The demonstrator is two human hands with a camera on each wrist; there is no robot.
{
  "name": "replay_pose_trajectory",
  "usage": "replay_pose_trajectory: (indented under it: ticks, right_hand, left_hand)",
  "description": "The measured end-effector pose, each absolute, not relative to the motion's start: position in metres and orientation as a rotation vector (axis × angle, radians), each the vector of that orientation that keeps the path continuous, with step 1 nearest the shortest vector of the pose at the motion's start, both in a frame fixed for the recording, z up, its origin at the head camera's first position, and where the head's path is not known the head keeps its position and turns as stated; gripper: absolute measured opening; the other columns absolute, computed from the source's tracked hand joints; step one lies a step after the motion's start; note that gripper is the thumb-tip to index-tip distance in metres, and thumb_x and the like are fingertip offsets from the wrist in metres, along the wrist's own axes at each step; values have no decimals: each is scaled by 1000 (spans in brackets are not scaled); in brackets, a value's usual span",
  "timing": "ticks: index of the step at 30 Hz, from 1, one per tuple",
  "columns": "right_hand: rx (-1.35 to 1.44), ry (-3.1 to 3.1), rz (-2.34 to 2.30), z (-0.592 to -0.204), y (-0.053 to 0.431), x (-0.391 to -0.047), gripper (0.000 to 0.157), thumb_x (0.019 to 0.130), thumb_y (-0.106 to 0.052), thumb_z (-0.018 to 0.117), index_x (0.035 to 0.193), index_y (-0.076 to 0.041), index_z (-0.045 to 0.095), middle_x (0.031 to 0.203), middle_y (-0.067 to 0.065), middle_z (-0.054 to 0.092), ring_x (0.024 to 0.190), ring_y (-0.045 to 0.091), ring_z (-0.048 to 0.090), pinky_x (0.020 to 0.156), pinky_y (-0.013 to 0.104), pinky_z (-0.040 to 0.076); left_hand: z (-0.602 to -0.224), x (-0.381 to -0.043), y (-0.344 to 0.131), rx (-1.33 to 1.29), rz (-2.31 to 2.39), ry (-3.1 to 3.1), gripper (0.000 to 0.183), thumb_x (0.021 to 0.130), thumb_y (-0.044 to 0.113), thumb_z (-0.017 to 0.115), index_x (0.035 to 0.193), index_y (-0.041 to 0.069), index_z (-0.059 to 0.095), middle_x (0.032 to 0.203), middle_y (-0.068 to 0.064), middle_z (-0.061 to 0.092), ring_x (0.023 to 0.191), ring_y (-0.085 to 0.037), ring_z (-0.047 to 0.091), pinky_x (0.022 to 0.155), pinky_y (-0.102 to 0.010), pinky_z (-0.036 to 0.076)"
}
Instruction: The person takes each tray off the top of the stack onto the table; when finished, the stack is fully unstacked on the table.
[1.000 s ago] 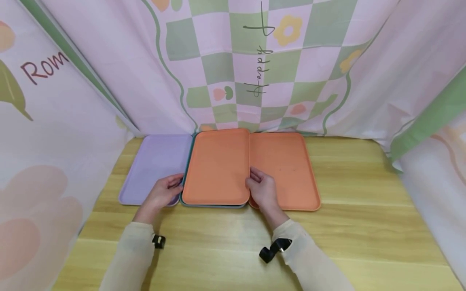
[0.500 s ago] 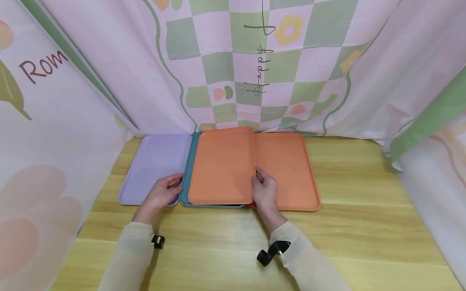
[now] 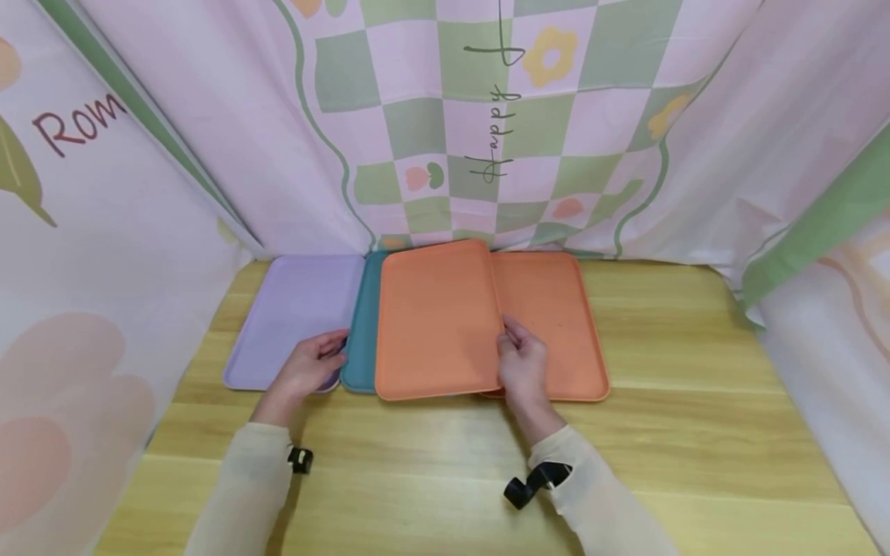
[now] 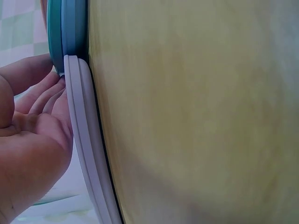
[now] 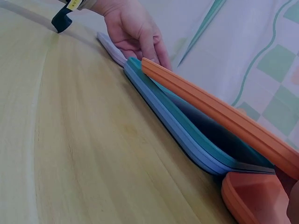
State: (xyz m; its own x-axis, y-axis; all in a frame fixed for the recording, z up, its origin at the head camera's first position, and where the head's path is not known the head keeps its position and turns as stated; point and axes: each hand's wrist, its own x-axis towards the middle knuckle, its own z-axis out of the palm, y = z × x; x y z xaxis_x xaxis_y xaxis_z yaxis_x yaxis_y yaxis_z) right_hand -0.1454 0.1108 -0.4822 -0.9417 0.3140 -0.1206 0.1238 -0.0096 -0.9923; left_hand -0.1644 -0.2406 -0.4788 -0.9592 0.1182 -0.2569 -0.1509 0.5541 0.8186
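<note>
My right hand (image 3: 523, 369) grips the right edge of the upper orange tray (image 3: 439, 320). That tray is tilted, with its right side raised over the teal tray (image 3: 361, 340) and part of a second orange tray (image 3: 556, 332). In the right wrist view a gap shows between the raised tray and the teal one, and a blue tray (image 5: 161, 109) lies directly beneath the teal. My left hand (image 3: 306, 374) holds the teal tray's left edge with thumb and fingertips, above the purple tray (image 3: 299, 301). The fingertips are partly hidden in the left wrist view.
The trays lie in a row along the back of a wooden table (image 3: 431, 471). A patterned curtain (image 3: 473, 131) hangs right behind them, and more cloth covers both sides. Each wrist wears a black strap, such as the right strap (image 3: 535, 483).
The upper orange tray has shifted right and tilted up in my right hand, which moved right with it. More of the teal tray is uncovered. My left hand has stayed put.
</note>
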Motion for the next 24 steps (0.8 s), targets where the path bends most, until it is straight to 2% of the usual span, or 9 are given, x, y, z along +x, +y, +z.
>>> replay_pose_trajectory:
  ticks: [4,8,10,15,17,22,24]
  right_hand:
    - [-489,-2093,2081,-481,117,-144,46,106,-1,51,151,5,58,149,32,61,117,29,66,62,10,51]
    - [-502,-2070,2116,-479,126,-144,47,107,-2,51,154,4,56,152,31,59,133,29,61,76,5,52]
    - [-508,-2057,2132,-476,132,-143,47,108,-2,51,154,4,56,152,31,59,135,28,60,80,4,52]
    - [-553,-2030,2137,-470,148,-140,46,109,-3,53,154,2,56,151,29,61,112,13,66,59,9,47]
    - [-567,-2023,2136,-468,155,-139,46,109,-3,53,155,2,56,152,28,61,106,8,63,57,10,47]
    - [-608,-2026,2093,-463,169,-137,45,109,-5,54,153,2,58,151,27,61,118,10,61,70,5,50]
    - [-629,-2027,2081,-462,174,-137,44,109,-6,55,153,0,59,150,26,63,117,11,62,62,8,49]
  left_hand:
    - [-480,-165,-241,-21,1345,2518,54,109,8,59,160,-1,47,162,-27,51,153,-44,48,128,-54,40]
    - [-480,-164,-240,-9,1345,2522,53,109,7,59,160,-2,47,162,-28,50,153,-44,48,128,-54,40]
    - [-479,-164,-240,4,1355,2522,53,109,7,58,160,-3,47,161,-29,50,153,-45,48,128,-54,41]
    - [-475,-163,-237,23,1380,2508,51,109,5,58,159,-5,48,160,-30,51,152,-45,49,125,-55,44]
    - [-474,-162,-237,22,1381,2505,51,109,6,59,158,-5,49,160,-30,52,151,-45,49,125,-55,45]
    - [-474,-160,-237,23,1384,2507,52,109,7,60,158,-5,49,159,-30,52,151,-46,50,125,-56,45]
    - [-474,-160,-237,23,1390,2506,52,109,7,60,158,-6,49,159,-30,52,151,-46,50,125,-56,45]
